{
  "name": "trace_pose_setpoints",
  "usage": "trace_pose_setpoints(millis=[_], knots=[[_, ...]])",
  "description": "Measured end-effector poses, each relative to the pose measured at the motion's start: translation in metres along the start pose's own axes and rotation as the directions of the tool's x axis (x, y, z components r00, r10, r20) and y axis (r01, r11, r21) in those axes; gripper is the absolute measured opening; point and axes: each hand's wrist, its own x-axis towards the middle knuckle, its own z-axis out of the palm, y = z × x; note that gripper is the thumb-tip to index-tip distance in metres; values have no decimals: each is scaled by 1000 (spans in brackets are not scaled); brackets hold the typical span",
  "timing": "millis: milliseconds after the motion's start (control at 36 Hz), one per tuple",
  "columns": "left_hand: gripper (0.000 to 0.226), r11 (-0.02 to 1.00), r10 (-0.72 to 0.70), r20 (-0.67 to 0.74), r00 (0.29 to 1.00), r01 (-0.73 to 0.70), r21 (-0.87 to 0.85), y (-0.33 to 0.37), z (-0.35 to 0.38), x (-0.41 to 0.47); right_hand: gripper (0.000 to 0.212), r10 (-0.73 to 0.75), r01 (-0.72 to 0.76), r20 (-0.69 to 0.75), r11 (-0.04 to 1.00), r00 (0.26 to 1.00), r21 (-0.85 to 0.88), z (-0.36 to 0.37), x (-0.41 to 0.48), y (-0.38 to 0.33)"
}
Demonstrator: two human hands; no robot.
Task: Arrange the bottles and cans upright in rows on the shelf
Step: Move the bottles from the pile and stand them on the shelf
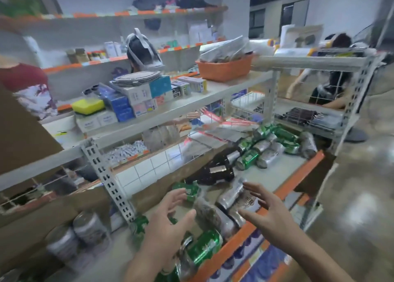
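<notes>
Green and silver cans lie on their sides across the orange-edged shelf (298, 176). A silver can (231, 194) lies between my hands, and a green can (205, 248) lies near the front edge. Two dark brown bottles (215, 172) lie flat in the middle. A heap of cans (275, 145) fills the far end. My left hand (168, 222) hovers open over the near cans, fingers spread. My right hand (266, 209) hovers open just right of the silver can. Neither hand holds anything.
A white perforated upright post (108, 181) stands left of my hands. Grey-lidded jars (89, 226) sit at the lower left. The upper shelf (191, 109) carries boxes and an orange basket (223, 68). People work behind the rack and at the right. Bare floor lies to the right.
</notes>
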Motion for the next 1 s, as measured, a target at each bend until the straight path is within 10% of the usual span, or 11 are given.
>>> trace_pose_setpoints(millis=[583, 778, 1000], knots=[[47, 843, -508, -57, 859, 482, -238, -70, 120, 223, 58, 27, 47, 211, 940, 977, -337, -12, 252, 72], [41, 730, -682, -216, 698, 639, -242, -70, 171, 256, 67, -63, 356, 520, 798, 852, -486, 3, 374, 137], [64, 459, -872, -191, 451, 616, -640, -67, 227, 284, 72, -176, 671, 697, 505, 695, -542, 11, 419, 178]])
